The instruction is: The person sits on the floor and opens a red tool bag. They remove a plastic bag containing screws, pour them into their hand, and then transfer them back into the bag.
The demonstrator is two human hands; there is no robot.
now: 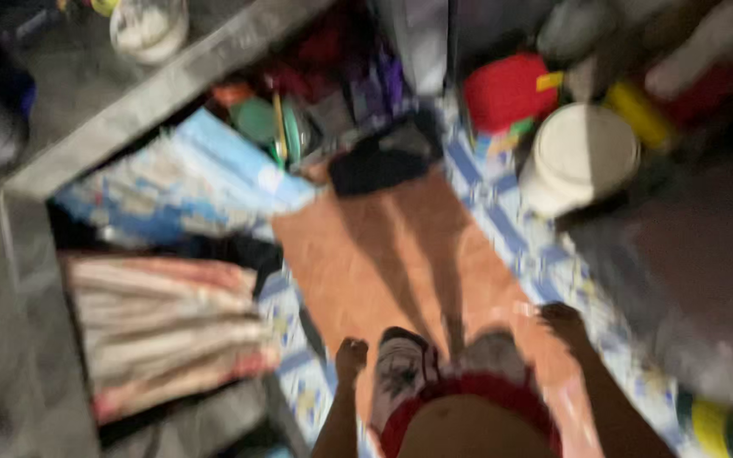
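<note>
- My left hand [351,350] hangs clenched, my right hand [562,316] loosely curled; both grasp nothing.
- Nearest them lies the orange rectangular floor mat [383,254], flat on the patterned blue-and-white floor [511,229].
- I judge it soft, light, floppy; best gripped along an edge.
- White round plastic bucket [583,153] stands well apart.

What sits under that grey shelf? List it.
Under the grey shelf lie a blue printed bag, a green round object and a black bundle. Blur and shadow hide whatever lies deeper. Both hands hang empty.
</note>
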